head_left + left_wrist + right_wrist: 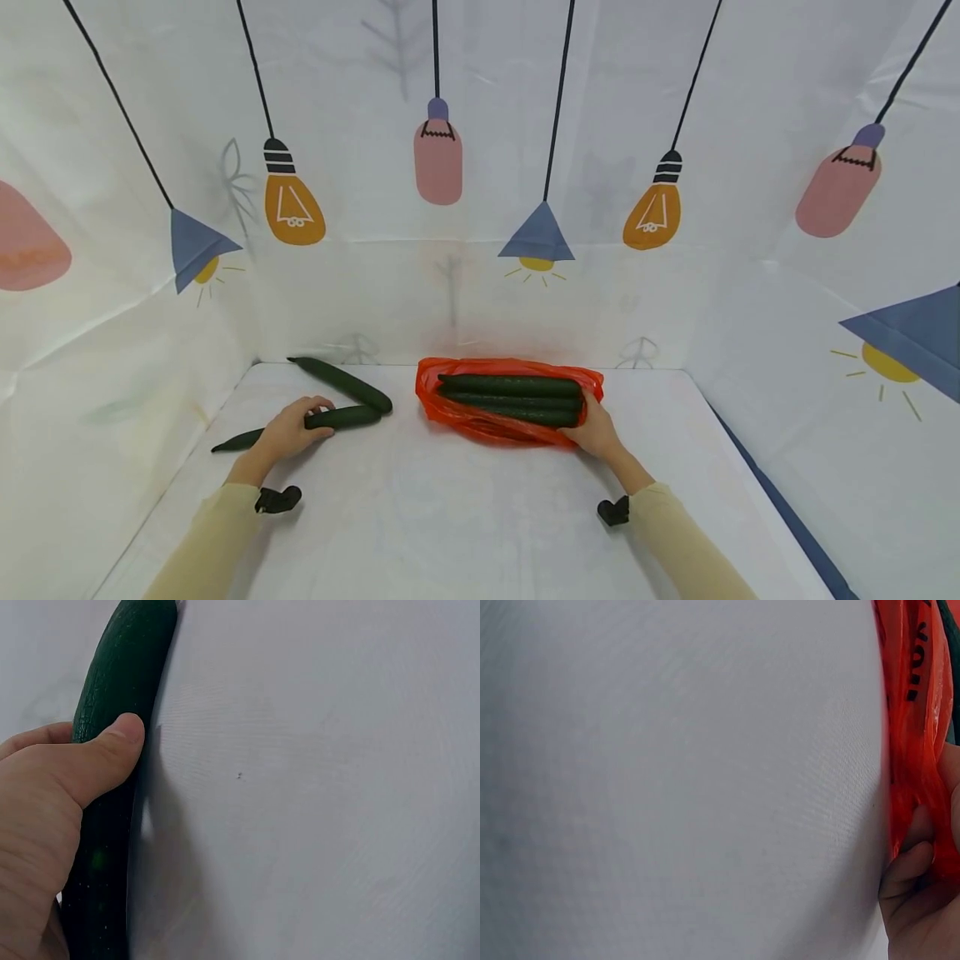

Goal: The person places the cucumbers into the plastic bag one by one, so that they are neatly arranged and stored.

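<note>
Held cucumber (348, 417): dark green, on the table left of the red bag, its blunt end toward the bag and its tapered tip away. The left hand (283, 429) is closed to the cucumber's thickness, thumb and fingers about its middle; both ends extend past the grip.

Red bag (480, 428): plastic, mouth open, several cucumbers (510, 387) lying side by side within. The right hand (598, 427) is closed on the bag's right end, fingers curled in the plastic. That hand sits at the edge of the right wrist view; whether its thumb also touches a bagged cucumber is hard to tell.

Seen in the right wrist view only: dark lettering on the bag. Seen close in the left wrist view: the left thumb laid over the held cucumber. Head view only: loose cucumber (341, 382), left of the bag, its near end meeting the held cucumber's blunt end.

Table (450, 525): white, beneath the bag. Wall sheet (360, 292): white, lamp-printed, behind the bag.
</note>
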